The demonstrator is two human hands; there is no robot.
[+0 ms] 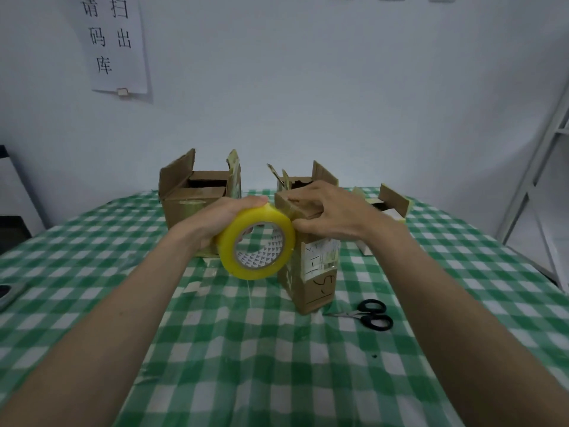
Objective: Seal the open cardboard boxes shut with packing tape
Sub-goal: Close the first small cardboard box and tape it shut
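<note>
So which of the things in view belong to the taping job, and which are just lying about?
In use:
- tape roll, gripped by the left hand
- middle box, its flap held down by the right hand
- left box and right box, flaps up
- scissors on the checked cloth, likely for cutting tape

Lying about:
- dark device at the left edge
- paper notice on the wall
- white shelf frame

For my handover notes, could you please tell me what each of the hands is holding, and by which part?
The left hand grips the yellow packing tape roll by its outer rim. The right hand presses the tall brown cardboard box at its top flap.
</note>
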